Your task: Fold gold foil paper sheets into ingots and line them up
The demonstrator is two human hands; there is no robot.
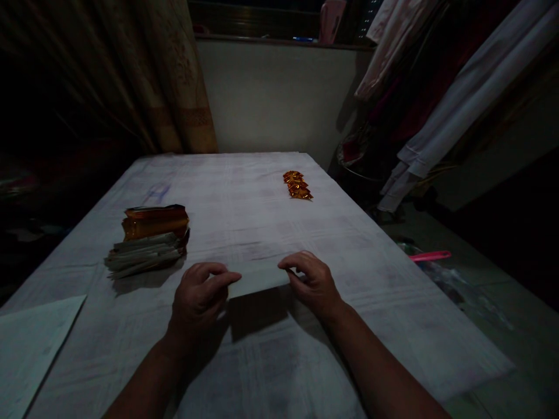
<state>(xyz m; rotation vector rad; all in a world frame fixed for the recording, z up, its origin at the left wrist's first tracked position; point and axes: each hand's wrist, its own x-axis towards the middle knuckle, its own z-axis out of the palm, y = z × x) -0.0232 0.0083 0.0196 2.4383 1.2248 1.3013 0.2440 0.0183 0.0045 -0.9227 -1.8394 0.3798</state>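
Centrally, near side of the desk [236, 198]: one strip of pale paper [257, 278] held up between two hands, stretched crosswise. Left hand [198, 297] pinches its left end, thumb pointing inward along the paper, other fingers curled. Right hand [312, 282] grips the right end, thumb and forefinger nearly together, the paper's corner between them. Both forearms reach in from the bottom edge of view. Below the strip, a dark four-sided patch on the cloth [271, 372]; shadow or part of the paper, cannot tell.

Left of the left hand and farther back: a stack of grey sheets [146, 255], edges uneven, lying against a bundle of shiny gold sheets [157, 224] just behind it. Far right of the desk: a short row of folded gold pieces [297, 185], overlapping, well apart from both hands. Lower left corner: a large pale sheet [39, 343], flat, cut off by the frame.

Desk cover pale, faintly checked. Beyond it, a plain wall [279, 93], patterned curtain [170, 70] to the left, pink jug [332, 20] on the ledge above. Clothes [471, 87] hang to the right; below them, beside the desk, a pink handle [430, 256] and clear plastic [467, 291]. Light dim throughout.
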